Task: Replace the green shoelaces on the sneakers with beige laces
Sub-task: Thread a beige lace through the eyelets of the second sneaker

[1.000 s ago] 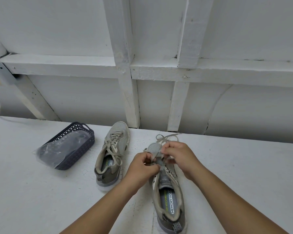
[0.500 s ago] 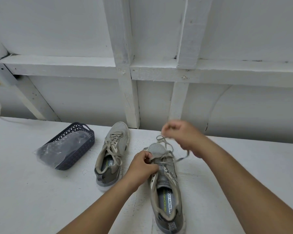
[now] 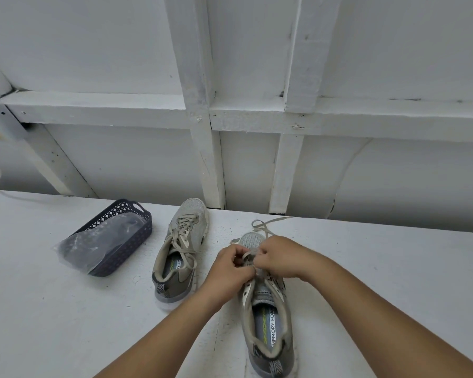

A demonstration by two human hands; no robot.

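Over the near right sneaker (image 3: 268,317), the left hand (image 3: 231,264) and right hand (image 3: 280,257) pinch the beige lace (image 3: 261,225) together at the eyelets; uneven pulling may leave unequal ends.

Setting: plain utility or workshop-type space, exact kind not determinable. Evidence: rough white-painted counter (image 3: 66,309) with chipped, gritty surface; back wall (image 3: 120,45) of white-painted boards braced by exposed timber framing (image 3: 200,105), paint flaking at joints. Dark plastic basket (image 3: 126,241) on counter. No furnishings visible.
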